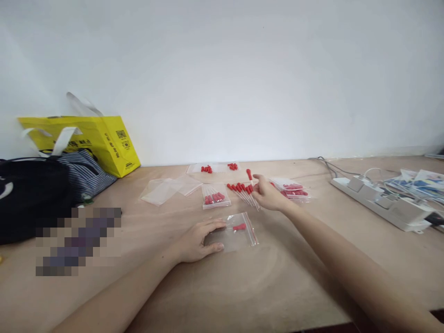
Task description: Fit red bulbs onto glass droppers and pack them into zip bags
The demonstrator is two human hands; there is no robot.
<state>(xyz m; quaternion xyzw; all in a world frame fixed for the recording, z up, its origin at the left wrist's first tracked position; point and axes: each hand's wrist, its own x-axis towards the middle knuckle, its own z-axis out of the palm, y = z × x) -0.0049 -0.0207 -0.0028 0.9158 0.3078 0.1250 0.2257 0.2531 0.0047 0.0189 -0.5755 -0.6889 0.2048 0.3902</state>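
Note:
My left hand [203, 240] lies on the table with fingers spread, touching the left edge of a clear zip bag [225, 243]. One red-bulbed dropper [239, 227] shows inside that bag. My right hand [267, 192] is closed in a pinch on another dropper [249, 174], whose red bulb points up. Just left of and below the right hand, several loose droppers [239, 187] lie fanned out, their pale stems toward me. A filled bag of droppers [217, 196] is left of them, and more filled bags [294, 189] lie behind the right hand.
Flat clear bags [166, 189] lie left of centre. Red bulbs [206, 169] and pale stems rest near the wall. A yellow bag [118, 143], a striped bag [83, 173] and a black bag [31, 199] stand left. On the right are a power strip [378, 201] and printed packets [419, 182].

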